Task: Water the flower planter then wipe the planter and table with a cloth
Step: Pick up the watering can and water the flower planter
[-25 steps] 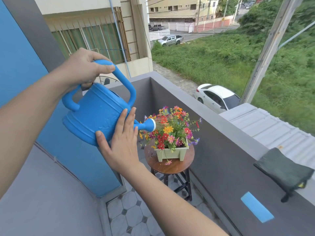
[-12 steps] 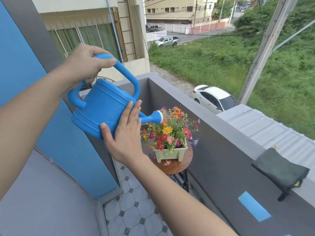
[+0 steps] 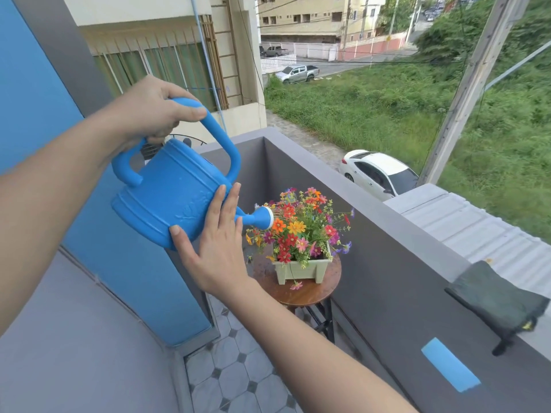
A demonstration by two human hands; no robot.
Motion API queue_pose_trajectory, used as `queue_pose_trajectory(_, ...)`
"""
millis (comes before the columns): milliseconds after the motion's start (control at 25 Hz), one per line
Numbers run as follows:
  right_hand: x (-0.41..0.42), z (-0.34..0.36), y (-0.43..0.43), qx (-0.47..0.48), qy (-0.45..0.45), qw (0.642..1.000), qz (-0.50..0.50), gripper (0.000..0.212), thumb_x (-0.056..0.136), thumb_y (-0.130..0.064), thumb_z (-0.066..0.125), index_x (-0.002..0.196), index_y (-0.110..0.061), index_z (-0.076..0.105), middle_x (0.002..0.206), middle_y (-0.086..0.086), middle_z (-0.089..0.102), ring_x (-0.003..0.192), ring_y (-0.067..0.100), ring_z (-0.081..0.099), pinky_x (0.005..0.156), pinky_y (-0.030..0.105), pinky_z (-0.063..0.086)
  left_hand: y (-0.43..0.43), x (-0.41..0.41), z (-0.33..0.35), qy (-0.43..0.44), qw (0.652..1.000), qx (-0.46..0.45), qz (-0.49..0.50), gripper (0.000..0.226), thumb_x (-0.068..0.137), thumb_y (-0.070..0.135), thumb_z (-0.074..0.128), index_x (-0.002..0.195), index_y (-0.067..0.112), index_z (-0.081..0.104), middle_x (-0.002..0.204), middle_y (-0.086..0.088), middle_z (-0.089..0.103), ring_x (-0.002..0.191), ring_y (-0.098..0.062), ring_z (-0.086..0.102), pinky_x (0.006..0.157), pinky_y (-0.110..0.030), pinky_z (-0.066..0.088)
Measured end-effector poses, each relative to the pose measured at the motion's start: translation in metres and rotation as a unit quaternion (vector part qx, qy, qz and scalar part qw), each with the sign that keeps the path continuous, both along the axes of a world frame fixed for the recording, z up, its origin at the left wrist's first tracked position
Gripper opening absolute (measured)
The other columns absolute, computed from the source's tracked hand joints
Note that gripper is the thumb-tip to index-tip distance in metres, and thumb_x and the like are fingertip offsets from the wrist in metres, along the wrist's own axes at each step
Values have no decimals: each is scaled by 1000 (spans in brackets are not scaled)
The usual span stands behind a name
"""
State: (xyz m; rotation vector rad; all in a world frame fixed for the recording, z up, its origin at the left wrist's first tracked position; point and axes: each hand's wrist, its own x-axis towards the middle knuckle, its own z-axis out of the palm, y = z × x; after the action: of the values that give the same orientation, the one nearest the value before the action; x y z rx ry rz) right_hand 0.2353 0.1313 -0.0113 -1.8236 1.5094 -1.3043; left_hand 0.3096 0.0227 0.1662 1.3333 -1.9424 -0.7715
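Balcony wall [image 3: 402, 281] crowding the round table [image 3: 310, 293] on its right, watering can [image 3: 176, 198] hanging over its left, tiled floor [image 3: 238, 380] lying open in front.

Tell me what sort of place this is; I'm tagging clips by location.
Most likely an upper-floor home balcony: a grey parapet wall runs along the edge, a white car is parked far below, and a flower planter sits on a small round table.
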Motion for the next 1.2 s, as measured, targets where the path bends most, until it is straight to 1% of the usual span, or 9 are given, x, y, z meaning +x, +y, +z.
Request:
queue_pose_trajectory(200, -18, 2, -12, -15, 35, 999, 2, 90, 93, -47, 46, 147, -15, -19, 156, 10, -26, 147, 23, -13, 116, 46, -2, -1, -1, -3, 41, 998, -28, 35, 19, 88, 21, 65, 101, 9, 68, 35, 11, 35, 33, -8, 22, 33, -17, 21)
queue_pose_trajectory(280, -24, 5, -18, -15, 49, 999, 13, 90, 93, -46, 47, 148, -14, -17, 157, 10, -23, 147, 21, -12, 116, 47, -1, -1, -2, -2, 45, 997, -40, 53, 18, 88, 20, 64, 102, 8, 67, 38, 8, 39, 31, -6, 23, 32, -16, 21)
queue_pose_trajectory(400, -25, 5, -18, -12, 57, 998, 27, 90, 94, -47, 46, 147, -16, -19, 158, 9, -23, 147, 17, -14, 117, 47, 0, -2, 1, -1, 32, 997, -41, 61, 20, 87, 21, 65, 102, 8, 68, 45, 2, 38, 32, -8, 24, 33, -18, 21)
queue_pose_trajectory(560, -10, -1, -1, -14, 32, 999, 23, 90, 93, -49, 45, 145, -16, -22, 156, 10, -25, 146, 16, -18, 117, 43, -2, 2, 4, -1, -4, 999, 0, 33, 18, 86, 26, 67, 99, 13, 70, 51, -2, 28, 38, -13, 22, 34, -20, 22)
queue_pose_trajectory(640, -6, -5, 5, -27, 22, 999, 2, 90, 92, -53, 40, 144, -14, -22, 154, 10, -28, 144, 14, -22, 116, 39, -5, 6, 2, -2, 4, 1000, 18, 17, 17, 85, 26, 68, 97, 14, 71, 47, 0, 28, 38, -13, 22, 34, -19, 22)
queue_pose_trajectory(760, -14, -7, 2, -54, 28, 998, -23, 90, 89, -55, 36, 146, -14, -20, 154, 8, -27, 146, 19, -17, 114, 34, -9, 7, -1, -2, 32, 999, 22, 22, 17, 86, 24, 66, 99, 13, 70, 47, 2, 28, 37, -10, 22, 34, -18, 21)
queue_pose_trajectory(880, -27, -4, -10, -69, 45, 996, -22, 89, 88, -54, 38, 149, -14, -13, 155, 9, -23, 148, 23, -10, 115, 38, -2, 4, -2, -5, 59, 997, 4, 44, 18, 87, 25, 66, 99, 12, 69, 52, -1, 28, 37, -10, 23, 34, -17, 22)
queue_pose_trajectory(1000, -38, 0, -19, -48, 45, 998, 15, 91, 89, -48, 46, 149, -14, -13, 157, 11, -21, 148, 24, -8, 116, 45, 4, -2, -1, -10, 77, 995, -18, 65, 21, 86, 26, 66, 102, 12, 67, 51, -1, 29, 35, -10, 24, 34, -17, 23)
queue_pose_trajectory(1200, -34, 1, -13, -14, 46, 997, 52, 92, 90, -50, 46, 149, -13, -13, 158, 11, -22, 147, 21, -12, 117, 42, 0, -5, 1, -13, 57, 993, -26, 97, 21, 86, 25, 66, 102, 12, 67, 54, -2, 28, 38, -13, 23, 34, -18, 23)
